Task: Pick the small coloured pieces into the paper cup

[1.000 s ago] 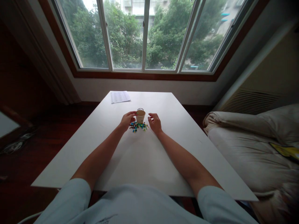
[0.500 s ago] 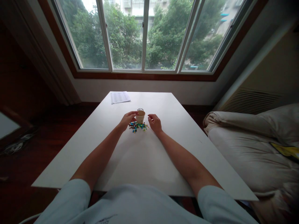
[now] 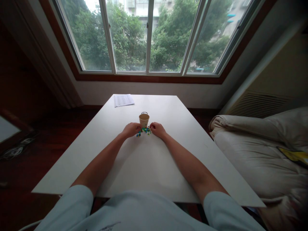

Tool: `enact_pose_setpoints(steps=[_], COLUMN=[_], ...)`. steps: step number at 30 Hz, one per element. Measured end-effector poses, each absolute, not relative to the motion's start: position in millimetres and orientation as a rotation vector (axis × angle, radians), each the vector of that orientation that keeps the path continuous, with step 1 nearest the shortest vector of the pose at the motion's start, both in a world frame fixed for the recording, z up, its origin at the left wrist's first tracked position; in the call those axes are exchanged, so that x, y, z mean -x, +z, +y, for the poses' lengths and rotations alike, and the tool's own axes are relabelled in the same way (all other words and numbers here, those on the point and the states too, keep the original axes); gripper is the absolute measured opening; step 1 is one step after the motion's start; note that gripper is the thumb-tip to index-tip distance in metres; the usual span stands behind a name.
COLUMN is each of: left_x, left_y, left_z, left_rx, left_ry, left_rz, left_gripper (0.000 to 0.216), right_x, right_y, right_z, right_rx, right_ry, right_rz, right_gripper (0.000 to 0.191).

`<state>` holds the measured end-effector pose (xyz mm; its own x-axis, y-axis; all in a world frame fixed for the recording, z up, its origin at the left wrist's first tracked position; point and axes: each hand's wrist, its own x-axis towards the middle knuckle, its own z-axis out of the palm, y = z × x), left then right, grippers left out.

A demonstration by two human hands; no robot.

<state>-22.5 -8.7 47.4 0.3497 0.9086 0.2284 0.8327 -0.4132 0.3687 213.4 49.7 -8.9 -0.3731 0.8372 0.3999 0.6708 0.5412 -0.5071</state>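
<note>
A paper cup (image 3: 144,121) stands upright on the white table (image 3: 144,163), its open mouth showing a tan inside. Small blue, green, yellow and dark beads (image 3: 145,130) lie scattered at its near side. My left hand (image 3: 132,129) rests low at the left edge of the beads, its fingers curled together and partly hiding some of them. On the other side, my right hand (image 3: 157,129) has its fingertips pinched down at the right edge of the beads. Whatever either hand pinches is too small to make out.
Printed sheets of paper (image 3: 124,100) lie at the table's far left corner. A thin dark looped thing (image 3: 144,112) is just behind the cup. To the right of the table is a padded beige sofa (image 3: 238,157). A window is beyond the far edge.
My left hand has come down from beside the cup to the beads. My right hand has lowered and moved inward to them. Both hands' fingers have closed more; the cup looks nearly unmoved.
</note>
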Motion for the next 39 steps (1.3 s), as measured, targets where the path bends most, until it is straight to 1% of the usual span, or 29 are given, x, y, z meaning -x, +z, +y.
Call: enact_pose_setpoints(steps=[4, 10, 17, 23, 30, 39], left_x=[27, 28, 28, 29, 29, 27], left_y=[41, 35, 34, 35, 37, 34], left_z=[-6, -2, -2, -4, -6, -7], left_rx=[-2.465, -2.522, -2.530, -2.533, -2.457, -2.420], left_ry=[0.478, 0.350, 0.313, 0.289, 0.250, 0.298], left_rz=[1.579, 1.551, 1.606, 1.594, 1.788, 1.771], left_gripper=[0.019, 0.025, 0.026, 0.026, 0.020, 0.020], right_x=[-216, -220, -221, -222, -221, -220], right_y=[-10, -14, -13, -13, -12, -9], right_z=[51, 56, 56, 56, 56, 52], right_rx=[1.098, 1.074, 1.045, 1.027, 1.021, 0.983], right_ry=[0.370, 0.372, 0.318, 0.314, 0.284, 0.248], right_rz=[-2.253, -2.254, -2.279, -2.326, -2.313, -2.351], right_gripper=[0.020, 0.022, 0.028, 0.027, 0.024, 0.026])
